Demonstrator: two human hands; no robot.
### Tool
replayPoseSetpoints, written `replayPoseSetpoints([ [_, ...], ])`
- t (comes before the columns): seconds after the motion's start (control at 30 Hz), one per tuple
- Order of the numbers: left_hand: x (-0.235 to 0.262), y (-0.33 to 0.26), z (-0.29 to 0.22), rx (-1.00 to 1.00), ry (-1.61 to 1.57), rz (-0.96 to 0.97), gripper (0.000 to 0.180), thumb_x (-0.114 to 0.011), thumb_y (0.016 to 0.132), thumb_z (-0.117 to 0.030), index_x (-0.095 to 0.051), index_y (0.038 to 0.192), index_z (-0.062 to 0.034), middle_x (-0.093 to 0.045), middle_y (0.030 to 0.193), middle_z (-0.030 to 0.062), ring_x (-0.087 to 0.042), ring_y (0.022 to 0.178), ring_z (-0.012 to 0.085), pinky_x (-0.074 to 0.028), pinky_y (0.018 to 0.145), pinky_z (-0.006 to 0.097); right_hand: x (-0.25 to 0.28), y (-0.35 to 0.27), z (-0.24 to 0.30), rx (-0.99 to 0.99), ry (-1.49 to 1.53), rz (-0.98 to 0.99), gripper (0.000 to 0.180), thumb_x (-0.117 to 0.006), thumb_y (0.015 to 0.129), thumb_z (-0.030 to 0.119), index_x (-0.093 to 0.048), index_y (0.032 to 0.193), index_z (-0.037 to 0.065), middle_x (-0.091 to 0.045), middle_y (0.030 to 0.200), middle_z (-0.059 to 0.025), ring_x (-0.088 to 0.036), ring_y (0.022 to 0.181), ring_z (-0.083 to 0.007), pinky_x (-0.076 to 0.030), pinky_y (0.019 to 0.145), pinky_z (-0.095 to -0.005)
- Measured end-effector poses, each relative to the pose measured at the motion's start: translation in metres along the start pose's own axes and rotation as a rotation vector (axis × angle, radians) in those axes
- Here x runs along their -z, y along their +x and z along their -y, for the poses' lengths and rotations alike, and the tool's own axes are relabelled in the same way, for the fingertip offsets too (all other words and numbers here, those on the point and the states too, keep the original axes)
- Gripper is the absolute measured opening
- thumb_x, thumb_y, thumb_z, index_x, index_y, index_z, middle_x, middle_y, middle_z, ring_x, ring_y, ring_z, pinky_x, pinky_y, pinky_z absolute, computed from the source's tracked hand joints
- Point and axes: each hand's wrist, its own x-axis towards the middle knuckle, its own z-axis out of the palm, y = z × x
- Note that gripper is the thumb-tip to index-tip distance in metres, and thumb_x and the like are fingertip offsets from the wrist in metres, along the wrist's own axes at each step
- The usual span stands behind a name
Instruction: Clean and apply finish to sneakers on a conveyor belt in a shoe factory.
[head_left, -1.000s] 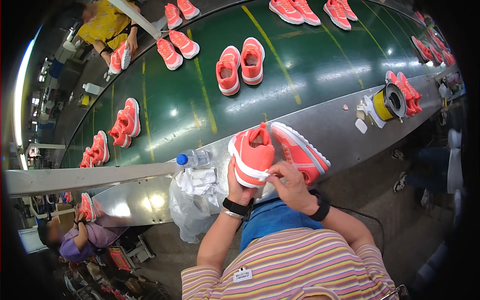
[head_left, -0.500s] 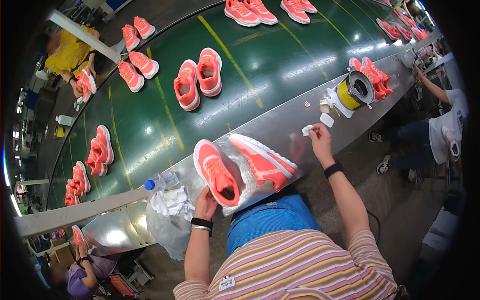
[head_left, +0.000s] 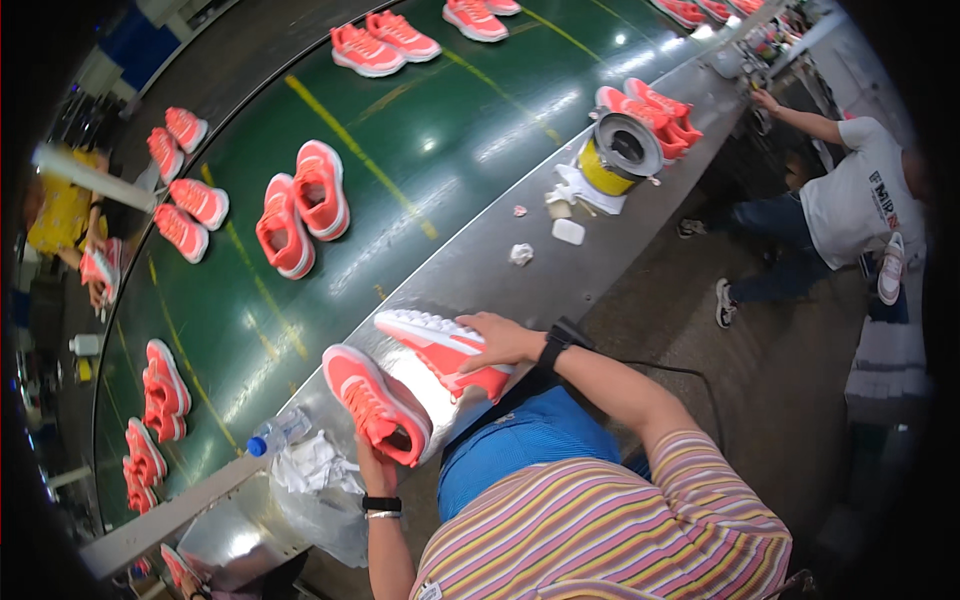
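Two coral sneakers with white soles are in front of me at the metal ledge. My left hand (head_left: 376, 468) grips the upright left sneaker (head_left: 372, 402) from beneath its heel, its fingers mostly hidden under the shoe. The right sneaker (head_left: 425, 345) lies on its side with its white sole facing away from me. My right hand (head_left: 500, 342) is closed around that shoe's middle and heel. A crumpled white wad (head_left: 521, 254) rests on the ledge beyond my right hand, apart from it.
A grey-and-yellow can (head_left: 607, 165) stands on the ledge (head_left: 470, 290) beside white cloth and another sneaker pair. A blue-capped bottle (head_left: 280, 430) and white rags (head_left: 312, 463) lie to the left. Several sneakers sit on the green conveyor (head_left: 400, 150). Co-workers stand around it.
My right hand has let go of the white wad, leaving it on the ledge, and has taken hold of the sneaker lying on its side. The view has swung right.
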Motion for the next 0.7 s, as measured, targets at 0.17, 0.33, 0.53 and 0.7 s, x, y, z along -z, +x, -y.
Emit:
replayPoseSetpoints([
  [0.17, -0.010, -0.002, -0.013, -0.020, 0.147, 0.044, 0.069, -0.052, 0.087, -0.046, -0.024, 0.138, -0.0092, -0.037, 0.134, 0.0070, -0.041, 0.121, 0.0214, -0.036, 0.100, 0.038, 0.003, -0.001, 0.021, -0.121, 0.415, 0.055, 0.078, -0.069, 0.072, 0.044, -0.036, 0.134, 0.008, -0.045, 0.128, -0.0205, -0.048, 0.115, -0.0280, -0.039, 0.095, -0.0370],
  [0.33, -0.006, -0.002, -0.003, -0.040, 0.102, 0.087, 0.083, -0.059, 0.081, -0.048, -0.018, 0.141, -0.0072, -0.036, 0.136, 0.0094, -0.039, 0.123, 0.0223, -0.034, 0.101, 0.037, 0.023, -0.014, 0.047, -0.161, 1.726, 0.096, 0.054, -0.051, 0.090, 0.037, -0.038, 0.130, 0.004, -0.053, 0.121, -0.0138, -0.057, 0.106, -0.0219, -0.047, 0.091, -0.0370],
  [0.53, -0.008, -0.006, -0.004, -0.104, 0.317, 0.093, 0.083, -0.069, 0.076, -0.023, -0.020, 0.140, -0.0047, -0.040, 0.132, 0.0101, -0.041, 0.120, 0.0211, -0.034, 0.100, 0.033, 0.031, -0.009, 0.079, 0.001, 2.048, 0.074, 0.050, -0.046, 0.091, 0.042, -0.043, 0.125, 0.006, -0.056, 0.116, -0.0117, -0.059, 0.101, -0.0215, -0.048, 0.088, -0.0363],
  [0.7, 0.007, 0.007, 0.014, -0.171, 0.480, -0.017, 0.061, -0.063, 0.079, -0.013, -0.034, 0.131, -0.0025, -0.049, 0.120, 0.0098, -0.047, 0.110, 0.0179, -0.037, 0.094, 0.031, 0.018, -0.005, 0.079, 0.004, 2.061, 0.051, 0.045, -0.049, 0.089, 0.040, -0.048, 0.121, 0.009, -0.058, 0.111, -0.0127, -0.059, 0.098, -0.0240, -0.049, 0.085, -0.0402],
])
